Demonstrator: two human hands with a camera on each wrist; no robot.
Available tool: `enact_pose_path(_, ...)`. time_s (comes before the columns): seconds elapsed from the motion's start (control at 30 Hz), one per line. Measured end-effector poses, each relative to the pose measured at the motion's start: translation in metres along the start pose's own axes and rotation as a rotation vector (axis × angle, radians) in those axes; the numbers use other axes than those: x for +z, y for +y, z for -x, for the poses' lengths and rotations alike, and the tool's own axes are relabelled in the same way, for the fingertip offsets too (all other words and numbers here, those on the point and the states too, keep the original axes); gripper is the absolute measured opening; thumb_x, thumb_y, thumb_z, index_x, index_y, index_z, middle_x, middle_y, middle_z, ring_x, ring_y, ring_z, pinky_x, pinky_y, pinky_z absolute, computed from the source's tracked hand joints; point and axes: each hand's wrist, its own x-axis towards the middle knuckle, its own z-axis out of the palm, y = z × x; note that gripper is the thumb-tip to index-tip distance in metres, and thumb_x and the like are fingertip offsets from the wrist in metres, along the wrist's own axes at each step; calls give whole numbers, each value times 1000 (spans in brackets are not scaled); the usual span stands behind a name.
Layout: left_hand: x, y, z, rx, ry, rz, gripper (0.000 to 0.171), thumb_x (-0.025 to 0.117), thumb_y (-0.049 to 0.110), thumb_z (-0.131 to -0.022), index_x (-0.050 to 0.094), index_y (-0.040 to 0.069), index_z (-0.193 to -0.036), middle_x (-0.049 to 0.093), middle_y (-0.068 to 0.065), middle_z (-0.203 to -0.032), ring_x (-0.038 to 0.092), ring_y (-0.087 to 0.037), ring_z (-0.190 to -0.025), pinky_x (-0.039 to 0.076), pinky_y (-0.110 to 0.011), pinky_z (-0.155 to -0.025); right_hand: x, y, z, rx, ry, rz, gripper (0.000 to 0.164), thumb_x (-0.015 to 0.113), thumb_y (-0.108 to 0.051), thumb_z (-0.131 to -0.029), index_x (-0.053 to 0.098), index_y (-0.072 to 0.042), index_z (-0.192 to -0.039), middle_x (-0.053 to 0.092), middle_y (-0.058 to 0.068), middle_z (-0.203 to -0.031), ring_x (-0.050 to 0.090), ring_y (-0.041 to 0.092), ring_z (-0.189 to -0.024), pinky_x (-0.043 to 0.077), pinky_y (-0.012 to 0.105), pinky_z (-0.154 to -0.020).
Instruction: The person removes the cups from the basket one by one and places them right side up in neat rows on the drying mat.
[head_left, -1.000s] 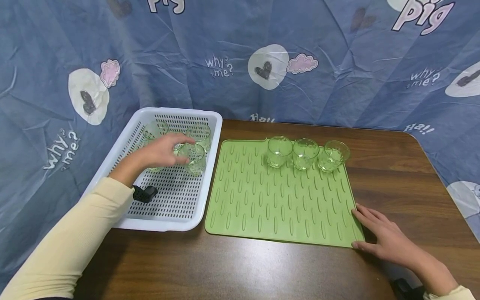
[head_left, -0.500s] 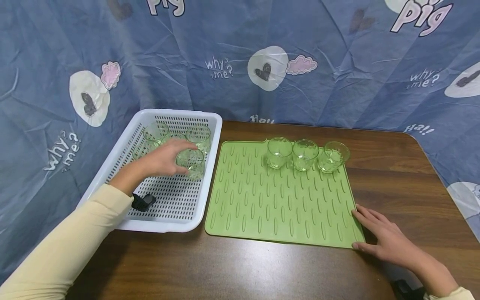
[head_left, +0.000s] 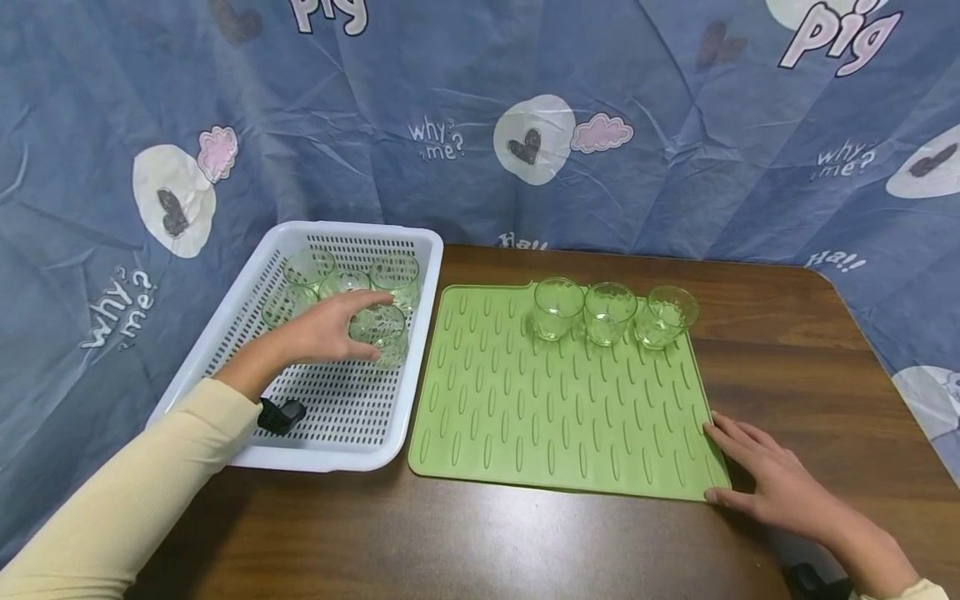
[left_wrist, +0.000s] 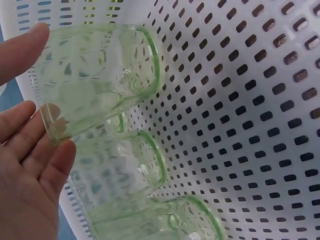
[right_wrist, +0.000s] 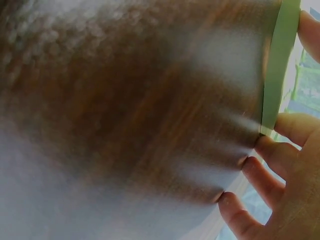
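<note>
My left hand (head_left: 321,329) reaches into a white perforated basket (head_left: 433,321), thumb and fingers curved round a clear green-tinted drinking glass (head_left: 387,346). In the left wrist view this glass (left_wrist: 100,75) has its mouth toward my palm and its base toward the basket floor; the thumb (left_wrist: 22,55) lies at one side of the rim, the other fingers (left_wrist: 59,162) opposite. Several similar glasses stand behind it in the basket, partly hidden by the hand. My right hand (head_left: 787,479) rests at the right edge of a green ridged mat (head_left: 555,417), fingers spread, fingertips touching the edge.
Three green-tinted glasses, left (head_left: 557,312), middle (head_left: 609,317) and right (head_left: 663,321), stand in a row at the mat's back right. Mat and basket lie side by side on a brown wooden table (head_left: 525,533). A printed blue cloth (head_left: 637,192) hangs behind.
The left hand has shifted slightly toward the table's front with the glass, and its thumb and forefinger are farther apart. The right hand and the mat's glasses have not moved.
</note>
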Motion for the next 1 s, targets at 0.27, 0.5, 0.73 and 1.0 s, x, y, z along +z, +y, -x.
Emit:
enact_pose_path(0.27,6,-11,3,-10,-92,168,93,82,18,-79,30,6,-155,29,-24,-161,34,-47,-144,28,-65,-117,5,2,2,-23,24,2,92,88,-35,-68,48,-7,-146,48,19,-150,45,39,-124,45,65,-84)
enact_pose_path(0.5,8,-19,-1,21,-118,355,93,81,9,-79,28,1,-155,39,-24,-154,47,-47,-134,47,-57,-106,6,3,1,-42,61,22,93,89,-35,-66,49,-10,-146,48,14,-151,44,34,-123,46,65,-82)
enact_pose_path(0.73,11,-23,-4,-24,-136,466,89,80,5,-78,27,1,-150,40,-24,-150,41,-48,-135,53,-52,-99,5,3,1,-36,62,23,94,90,-35,-66,49,-10,-146,48,13,-152,44,33,-123,46,64,-82)
enact_pose_path(1.0,14,-32,-6,11,-185,606,97,79,2,-78,18,2,-154,34,-29,-154,35,-54,-140,51,-53,-103,5,4,1,-40,74,20,94,90,-35,-65,49,-11,-146,47,11,-152,42,31,-124,46,63,-82)
